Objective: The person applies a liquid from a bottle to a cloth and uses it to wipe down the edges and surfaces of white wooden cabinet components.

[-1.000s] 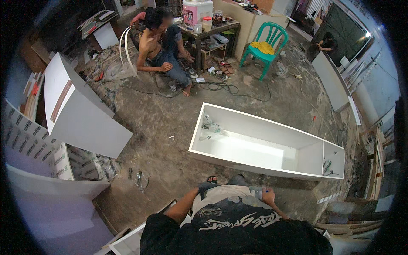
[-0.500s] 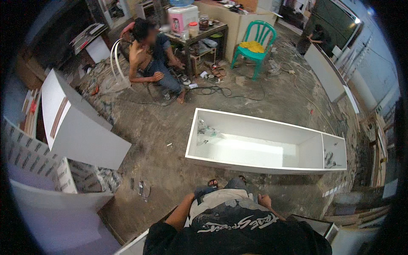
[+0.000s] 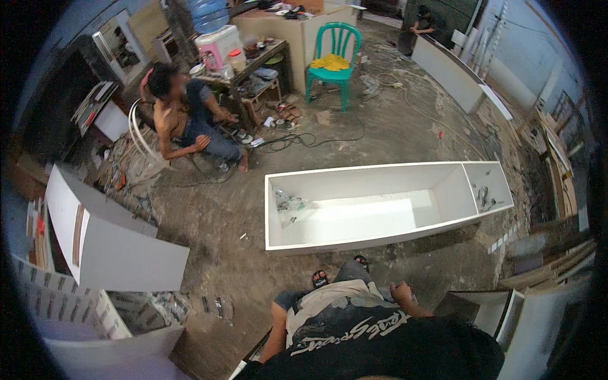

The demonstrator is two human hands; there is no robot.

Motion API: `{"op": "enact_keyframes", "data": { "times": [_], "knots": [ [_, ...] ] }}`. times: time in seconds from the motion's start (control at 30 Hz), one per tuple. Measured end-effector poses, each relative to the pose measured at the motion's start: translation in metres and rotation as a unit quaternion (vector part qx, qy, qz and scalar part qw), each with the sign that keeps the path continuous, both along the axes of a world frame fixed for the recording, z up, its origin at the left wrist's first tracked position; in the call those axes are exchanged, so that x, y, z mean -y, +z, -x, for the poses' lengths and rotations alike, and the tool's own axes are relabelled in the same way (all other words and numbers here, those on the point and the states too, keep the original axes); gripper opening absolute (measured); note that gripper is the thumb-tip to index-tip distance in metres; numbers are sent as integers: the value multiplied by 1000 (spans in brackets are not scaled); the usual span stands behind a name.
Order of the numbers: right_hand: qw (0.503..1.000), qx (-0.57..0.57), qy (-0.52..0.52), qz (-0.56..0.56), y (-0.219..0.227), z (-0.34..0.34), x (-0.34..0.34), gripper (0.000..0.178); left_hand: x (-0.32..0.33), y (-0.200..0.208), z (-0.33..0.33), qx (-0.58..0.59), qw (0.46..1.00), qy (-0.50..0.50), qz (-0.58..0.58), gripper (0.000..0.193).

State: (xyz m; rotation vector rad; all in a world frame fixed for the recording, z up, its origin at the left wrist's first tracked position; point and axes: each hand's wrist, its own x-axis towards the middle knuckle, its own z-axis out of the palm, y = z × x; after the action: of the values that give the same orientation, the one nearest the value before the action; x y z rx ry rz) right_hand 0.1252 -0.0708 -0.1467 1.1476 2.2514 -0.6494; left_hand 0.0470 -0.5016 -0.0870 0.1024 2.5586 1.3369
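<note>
Head view: the white open box (image 3: 370, 182) lies on the floor (image 3: 215, 259) at twelve o'clock, untouched. The right hand (image 3: 400, 292) is curled, its grip's contents unclear; the left hand's is hidden. Seemingly a standing step; touching the box would call for stooping.

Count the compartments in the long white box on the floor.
2: a long compartment at the left and a small compartment at the right end. None looks hidden.

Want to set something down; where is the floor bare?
Mostly bare: the floor between the grey panel and white cabinet, save a white scrap; also between cabinet and green chair, right of the black cable. Crowded: the table; the cabinet's left end, holding clear plastic.
</note>
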Motion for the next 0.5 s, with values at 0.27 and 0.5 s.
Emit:
{"op": "enact_keyframes", "data": {
  "times": [0.27,0.5],
  "knots": [
    [998,23,-14,65,60,60,34,55,60,-112,3,12,992,-126,13,34],
    [982,-153,72,-79,62,88,21,55,93,6,17,364,898,-240,-52,45]
  ]
}}
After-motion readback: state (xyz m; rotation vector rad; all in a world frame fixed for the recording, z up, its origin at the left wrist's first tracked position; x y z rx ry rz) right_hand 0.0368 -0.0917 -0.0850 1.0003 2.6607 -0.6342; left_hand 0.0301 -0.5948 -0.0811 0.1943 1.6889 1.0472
